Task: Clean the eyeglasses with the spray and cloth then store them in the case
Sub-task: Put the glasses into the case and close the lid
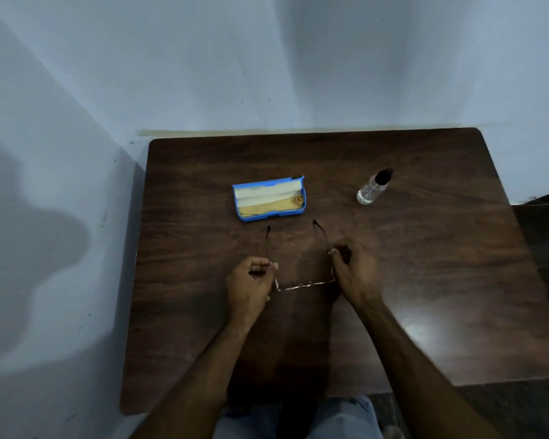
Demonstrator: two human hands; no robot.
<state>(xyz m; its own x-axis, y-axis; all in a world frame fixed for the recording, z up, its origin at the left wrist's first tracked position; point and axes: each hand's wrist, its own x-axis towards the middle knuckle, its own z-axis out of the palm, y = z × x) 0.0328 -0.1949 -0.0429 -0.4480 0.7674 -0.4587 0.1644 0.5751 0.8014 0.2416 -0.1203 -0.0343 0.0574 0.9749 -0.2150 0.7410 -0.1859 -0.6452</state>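
Observation:
Thin-framed eyeglasses [305, 284] are held over the brown table [425, 264], temples unfolded and pointing away from me. My left hand [251, 283] pinches the left temple near the hinge. My right hand [351, 270] grips the right temple near its hinge. Beyond them lies an open blue case [268, 198] with a yellow cloth [267, 205] inside. A small clear spray bottle [373, 188] with a black cap stands to the right of the case.
The table stands in a corner, with a pale wall [267, 58] behind it and another to its left. A dark floor [542, 242] shows to the right. My knees [298, 419] are at the table's near edge.

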